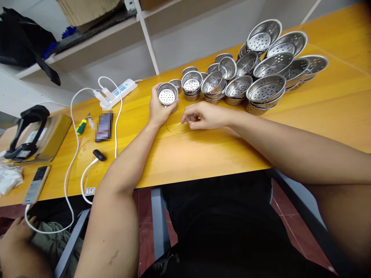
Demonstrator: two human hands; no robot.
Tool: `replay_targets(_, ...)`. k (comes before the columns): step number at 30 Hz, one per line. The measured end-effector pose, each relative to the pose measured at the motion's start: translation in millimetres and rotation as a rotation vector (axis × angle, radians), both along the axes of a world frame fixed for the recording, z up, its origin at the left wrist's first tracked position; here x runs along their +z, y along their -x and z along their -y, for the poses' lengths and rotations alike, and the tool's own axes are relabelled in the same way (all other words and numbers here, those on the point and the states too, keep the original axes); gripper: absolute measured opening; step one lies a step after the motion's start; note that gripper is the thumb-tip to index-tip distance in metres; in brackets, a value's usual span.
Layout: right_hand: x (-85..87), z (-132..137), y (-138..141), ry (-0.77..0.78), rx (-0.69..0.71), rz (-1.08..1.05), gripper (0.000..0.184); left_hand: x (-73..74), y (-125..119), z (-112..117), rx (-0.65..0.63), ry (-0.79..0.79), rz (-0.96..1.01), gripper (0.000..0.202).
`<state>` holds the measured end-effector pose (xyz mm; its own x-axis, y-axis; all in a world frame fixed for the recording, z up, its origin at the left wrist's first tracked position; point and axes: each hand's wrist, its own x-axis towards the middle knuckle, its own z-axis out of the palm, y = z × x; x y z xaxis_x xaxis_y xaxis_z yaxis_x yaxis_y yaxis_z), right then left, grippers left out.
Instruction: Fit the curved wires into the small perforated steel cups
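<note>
My left hand (158, 108) is wrapped round a small perforated steel cup (167, 94), held upright just above the yellow table (203, 150). My right hand (203, 116) rests on the table beside it, fingers pinched on a thin clear ring (174, 127) that lies flat on the wood. Right behind the cup stand several more small perforated cups (191, 83).
A heap of larger perforated steel bowls (266, 69) fills the back right. At the left lie a white power strip (117, 92) with cables, a screwdriver (82, 125), a phone (104, 125), a remote (36, 184) and a headset on a box (27, 135). Another person's hand (17, 231) shows at bottom left.
</note>
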<state>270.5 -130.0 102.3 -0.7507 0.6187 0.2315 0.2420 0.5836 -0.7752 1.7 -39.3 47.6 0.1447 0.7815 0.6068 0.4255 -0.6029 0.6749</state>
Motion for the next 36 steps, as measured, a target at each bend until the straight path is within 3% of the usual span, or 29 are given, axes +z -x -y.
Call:
replay_targets(2, -2.4, -0.7, 0.6, 0.011, -0.001, -0.032, 0.014, 1.1, -0.3, 0.5, 0.012, 0.006, -0.012, 0.096)
replay_targets(7, -10.0, -4.2, 3.6, 0.033, -0.107, -0.117, 0.031, 4.4, -1.5, 3.4, -0.007, -0.005, 0.003, 0.095)
replay_targets(11, -13.6, -6.8, 3.5, -0.008, -0.132, -0.151, 0.033, 9.0, -3.8, 6.6, 0.032, -0.005, 0.003, 0.091)
replay_targets(19, -7.7, -3.7, 4.4, -0.061, -0.183, -0.249, 0.034, 9.0, -3.4, 9.3, 0.009, -0.006, 0.006, 0.094)
replay_targets(27, -0.1, 0.6, 6.0, -0.079, -0.378, -0.271, 0.053, 6.2, -5.3, 5.8, 0.014, -0.010, -0.008, 0.096)
replay_targets(36, -0.4, -2.6, 2.9, -0.160, -0.546, -0.289, 0.055, 14.0, -5.6, 14.5, 0.029, -0.080, -0.005, 0.098)
